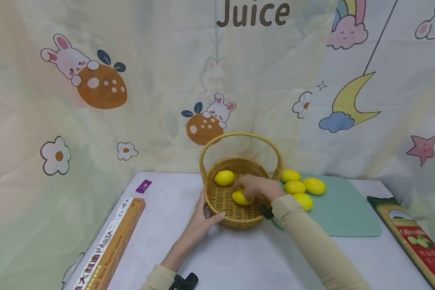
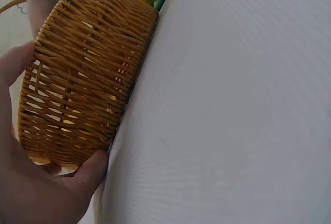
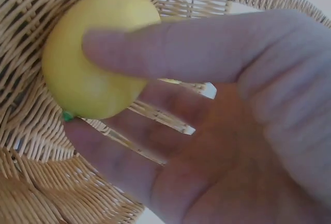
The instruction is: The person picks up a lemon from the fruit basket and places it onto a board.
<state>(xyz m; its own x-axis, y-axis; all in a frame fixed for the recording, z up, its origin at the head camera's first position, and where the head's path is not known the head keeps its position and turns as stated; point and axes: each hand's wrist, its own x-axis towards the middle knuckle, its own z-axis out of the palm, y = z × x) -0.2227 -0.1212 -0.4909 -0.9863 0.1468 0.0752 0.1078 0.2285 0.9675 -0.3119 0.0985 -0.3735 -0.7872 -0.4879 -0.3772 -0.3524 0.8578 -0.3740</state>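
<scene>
A woven wicker basket with a tall arched handle stands on the white table. My left hand holds its near left side, the thumb at the front of the wall; in the left wrist view the fingers and thumb span the weave. Inside the basket, my right hand pinches a yellow lemon low over the woven bottom. The right wrist view has this lemon between thumb and fingers, its small green tip pointing down. Another lemon lies at the basket's back left.
Several lemons sit together right of the basket on a pale green board. A long pasta box lies at the left, with a small purple packet behind it. An Olivoila bag lies along the right edge.
</scene>
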